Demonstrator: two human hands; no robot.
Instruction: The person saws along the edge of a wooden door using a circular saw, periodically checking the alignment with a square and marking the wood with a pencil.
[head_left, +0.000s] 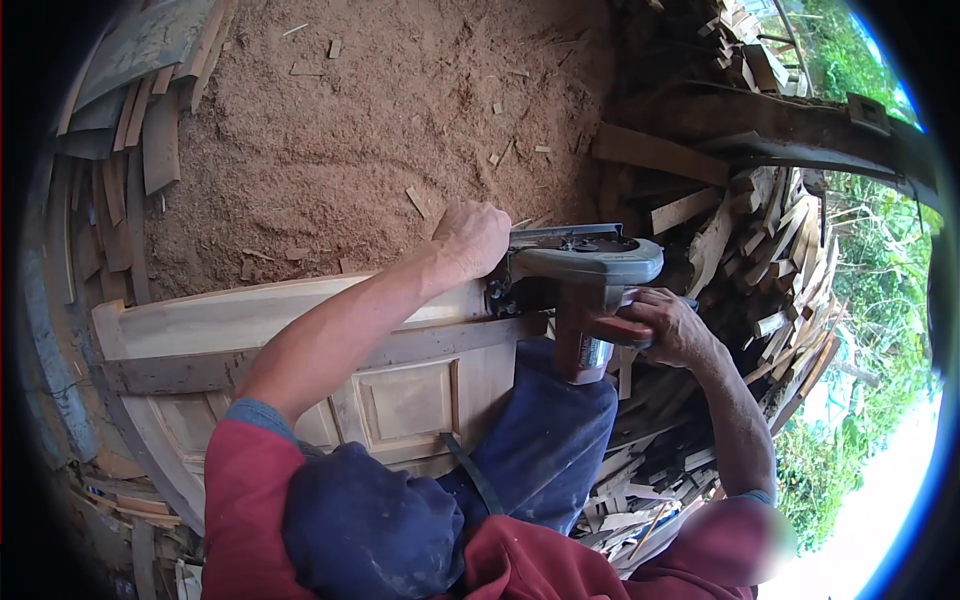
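Note:
A circular saw [590,265] with a grey guard and a reddish-brown motor body sits at the right end of a pale panelled wooden door [410,395]. My right hand [672,325] is wrapped round its rear handle. At the saw's front, my left hand [472,238] is closed in a fist against the front of its base; what the fingers hold is hidden. A darker wooden board [185,372] lies along the door, below its pale top rail [230,318]. My left forearm crosses over the door. The saw's blade is not visible.
Sawdust with scattered wood chips covers the ground [380,130] beyond the door. Stacked offcuts [790,260] rise on the right, and planks [150,90] lean at the far left. A thick dark beam [770,125] spans the upper right. My blue-trousered leg [550,430] is close below the saw.

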